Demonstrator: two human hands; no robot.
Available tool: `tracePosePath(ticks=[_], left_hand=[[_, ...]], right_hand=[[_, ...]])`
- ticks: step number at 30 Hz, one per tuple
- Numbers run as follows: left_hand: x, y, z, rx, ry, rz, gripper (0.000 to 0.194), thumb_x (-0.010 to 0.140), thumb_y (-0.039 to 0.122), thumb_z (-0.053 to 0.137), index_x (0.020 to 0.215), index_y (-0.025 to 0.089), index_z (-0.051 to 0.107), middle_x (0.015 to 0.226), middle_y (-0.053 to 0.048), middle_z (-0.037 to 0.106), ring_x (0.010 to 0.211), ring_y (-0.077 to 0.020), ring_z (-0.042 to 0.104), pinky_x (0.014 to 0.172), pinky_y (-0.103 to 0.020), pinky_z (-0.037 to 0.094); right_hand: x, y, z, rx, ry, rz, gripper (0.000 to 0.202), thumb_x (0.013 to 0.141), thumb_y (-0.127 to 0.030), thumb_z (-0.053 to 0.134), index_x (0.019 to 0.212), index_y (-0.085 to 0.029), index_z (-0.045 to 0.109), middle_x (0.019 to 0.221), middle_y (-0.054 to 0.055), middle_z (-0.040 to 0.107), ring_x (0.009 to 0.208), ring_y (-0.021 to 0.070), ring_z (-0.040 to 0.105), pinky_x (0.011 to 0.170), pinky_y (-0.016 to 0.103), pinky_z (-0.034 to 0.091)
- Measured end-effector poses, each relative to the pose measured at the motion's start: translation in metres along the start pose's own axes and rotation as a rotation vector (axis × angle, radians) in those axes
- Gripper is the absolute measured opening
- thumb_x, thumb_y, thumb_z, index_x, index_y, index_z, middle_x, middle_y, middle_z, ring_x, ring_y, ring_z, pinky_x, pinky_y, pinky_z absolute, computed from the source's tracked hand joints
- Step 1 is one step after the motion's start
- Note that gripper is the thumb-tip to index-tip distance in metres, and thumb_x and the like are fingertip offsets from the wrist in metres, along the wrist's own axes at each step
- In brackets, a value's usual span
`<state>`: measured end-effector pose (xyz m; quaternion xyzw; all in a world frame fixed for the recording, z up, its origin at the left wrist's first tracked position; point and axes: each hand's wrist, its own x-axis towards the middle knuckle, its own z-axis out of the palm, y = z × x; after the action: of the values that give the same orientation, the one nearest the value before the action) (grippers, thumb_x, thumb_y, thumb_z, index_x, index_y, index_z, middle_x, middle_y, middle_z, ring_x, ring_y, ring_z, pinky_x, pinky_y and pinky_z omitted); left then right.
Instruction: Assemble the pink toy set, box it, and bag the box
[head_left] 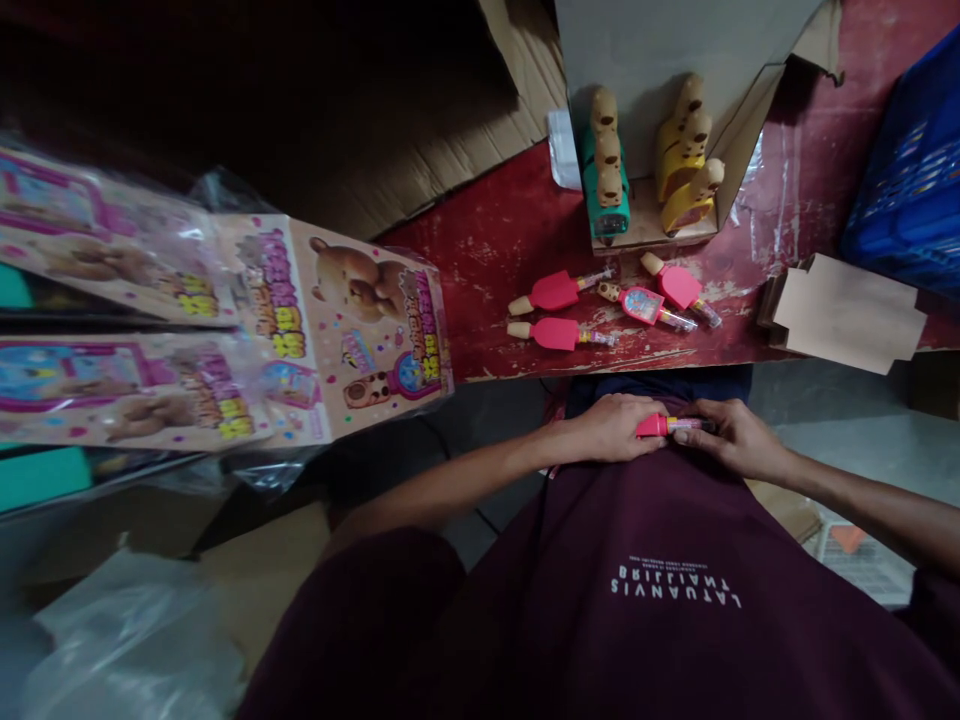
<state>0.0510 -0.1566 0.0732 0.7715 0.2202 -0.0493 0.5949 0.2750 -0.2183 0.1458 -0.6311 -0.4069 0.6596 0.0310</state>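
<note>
My left hand [613, 428] and my right hand [733, 437] meet in front of my maroon shirt, below the table edge. Together they hold one small pink toy [660, 425] with a clear tip; the left grips its pink body, the right pinches the clear end. On the red table [495, 250] just above my hands lie several more pink toys [555, 333] with tan heads, side by side.
An open cardboard display box [660, 120] stands at the table's back holding green and yellow toy figures. Flat printed packaging cards [337, 320] in plastic lie at the left. A folded cardboard piece [847, 312] sits right, a blue crate [911, 170] beyond it.
</note>
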Motion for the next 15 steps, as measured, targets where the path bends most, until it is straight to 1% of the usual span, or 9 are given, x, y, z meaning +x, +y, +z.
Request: tracePosePath(ticks=[3, 5, 7, 9, 10, 11, 13, 14, 15], left_hand=[[0.000, 0.007, 0.000, 0.071, -0.032, -0.011, 0.040, 0.097, 0.036, 0.062, 0.128, 0.011, 0.069, 0.122, -0.009, 0.069, 0.110, -0.0268, 0.067, 0.094, -0.041, 0.051], [-0.001, 0.016, -0.004, 0.204, -0.105, -0.057, 0.040, 0.101, 0.035, 0.060, 0.134, 0.013, 0.066, 0.125, -0.008, 0.066, 0.113, -0.0278, 0.066, 0.094, -0.044, 0.053], [-0.002, 0.026, -0.009, 0.397, -0.184, -0.098, 0.045, 0.105, 0.038, 0.057, 0.143, 0.015, 0.060, 0.132, -0.009, 0.061, 0.117, -0.0308, 0.064, 0.092, -0.048, 0.053], [-0.001, 0.032, -0.016, 0.518, -0.234, -0.104, 0.050, 0.105, 0.040, 0.058, 0.149, 0.016, 0.056, 0.137, -0.011, 0.057, 0.119, -0.0331, 0.063, 0.090, -0.051, 0.053], [0.000, 0.032, -0.019, 0.532, -0.233, -0.095, 0.050, 0.104, 0.041, 0.059, 0.148, 0.016, 0.057, 0.137, -0.011, 0.058, 0.119, -0.0333, 0.063, 0.090, -0.051, 0.053], [0.002, 0.030, -0.023, 0.509, -0.216, -0.082, 0.049, 0.104, 0.042, 0.059, 0.145, 0.016, 0.059, 0.136, -0.010, 0.060, 0.119, -0.0326, 0.064, 0.092, -0.050, 0.052], [0.006, 0.024, -0.029, 0.366, -0.150, -0.075, 0.042, 0.102, 0.041, 0.062, 0.135, 0.015, 0.066, 0.128, -0.007, 0.066, 0.115, -0.0287, 0.066, 0.094, -0.045, 0.051], [0.007, 0.021, -0.032, 0.262, -0.119, -0.078, 0.039, 0.100, 0.041, 0.065, 0.130, 0.015, 0.068, 0.122, -0.005, 0.069, 0.110, -0.0256, 0.067, 0.094, -0.041, 0.050], [0.008, 0.019, -0.033, 0.164, -0.099, -0.081, 0.036, 0.097, 0.040, 0.068, 0.123, 0.015, 0.071, 0.115, -0.003, 0.071, 0.104, -0.0227, 0.067, 0.091, -0.037, 0.050]], right_hand=[[0.001, -0.004, 0.002, 0.066, 0.015, 0.075, 0.078, 0.062, -0.073, 0.079, 0.105, -0.008, 0.073, 0.098, 0.009, 0.070, 0.080, 0.0062, 0.053, 0.069, 0.018, 0.039], [0.004, -0.005, 0.005, 0.139, -0.019, 0.183, 0.089, 0.053, -0.082, 0.077, 0.100, -0.007, 0.069, 0.082, 0.007, 0.064, 0.066, 0.0043, 0.047, 0.058, 0.019, 0.033], [0.009, -0.005, 0.007, 0.211, -0.096, 0.332, 0.097, 0.048, -0.094, 0.068, 0.096, -0.010, 0.062, 0.065, 0.001, 0.050, 0.048, 0.0038, 0.033, 0.047, 0.022, 0.022], [0.012, -0.004, 0.006, 0.233, -0.178, 0.438, 0.101, 0.049, -0.103, 0.053, 0.094, -0.013, 0.057, 0.058, -0.002, 0.041, 0.039, 0.0056, 0.021, 0.042, 0.026, 0.016], [0.013, -0.003, 0.004, 0.211, -0.191, 0.437, 0.101, 0.052, -0.105, 0.048, 0.094, -0.013, 0.057, 0.059, 0.000, 0.043, 0.040, 0.0066, 0.023, 0.043, 0.028, 0.017], [0.014, -0.003, 0.002, 0.167, -0.163, 0.391, 0.101, 0.054, -0.104, 0.049, 0.095, -0.013, 0.059, 0.065, 0.003, 0.050, 0.045, 0.0076, 0.031, 0.046, 0.027, 0.024], [0.012, -0.002, -0.004, 0.027, -0.020, 0.201, 0.099, 0.056, -0.099, 0.059, 0.102, -0.011, 0.066, 0.090, 0.011, 0.063, 0.072, 0.0103, 0.051, 0.069, 0.027, 0.040], [0.010, -0.002, -0.007, -0.076, 0.059, 0.087, 0.098, 0.058, -0.095, 0.062, 0.108, -0.012, 0.070, 0.102, 0.013, 0.064, 0.086, 0.0114, 0.051, 0.082, 0.028, 0.041], [0.009, -0.002, -0.009, -0.177, 0.114, -0.010, 0.094, 0.062, -0.092, 0.063, 0.112, -0.013, 0.073, 0.109, 0.014, 0.064, 0.094, 0.0118, 0.047, 0.092, 0.029, 0.037]])
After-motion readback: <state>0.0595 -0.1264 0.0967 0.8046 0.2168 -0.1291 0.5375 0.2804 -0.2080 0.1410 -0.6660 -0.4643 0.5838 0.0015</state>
